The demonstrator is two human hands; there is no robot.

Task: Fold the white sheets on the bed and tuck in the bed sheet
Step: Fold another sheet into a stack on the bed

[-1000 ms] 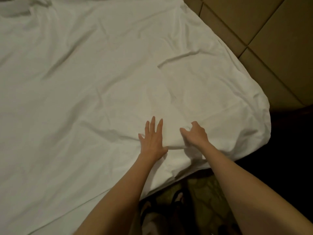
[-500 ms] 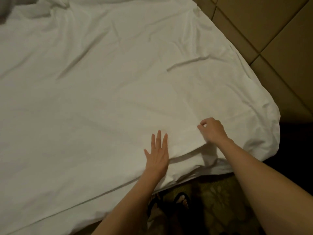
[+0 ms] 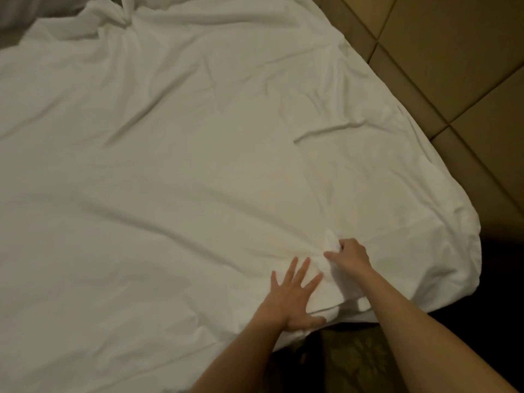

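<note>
A wrinkled white sheet (image 3: 198, 165) covers the bed and fills most of the view. Its near corner drapes over the mattress corner at the right. My left hand (image 3: 293, 296) lies flat on the sheet near the front edge, fingers spread. Just to its right, my right hand (image 3: 350, 255) has its fingers curled and pinches a small bunch of the sheet, which rises in a fold at its fingertips. Creases run from that pinch toward the left.
A padded tan headboard or wall panel (image 3: 453, 66) with seams runs along the right side of the bed. Bunched white bedding (image 3: 113, 18) lies at the far top left. Patterned carpet (image 3: 354, 358) shows below the bed edge between my forearms.
My right hand has moved left toward my left hand and gathered a bunch of sheet. My left hand's fingers have spread wider. The view has shifted, showing more of the bed's far end.
</note>
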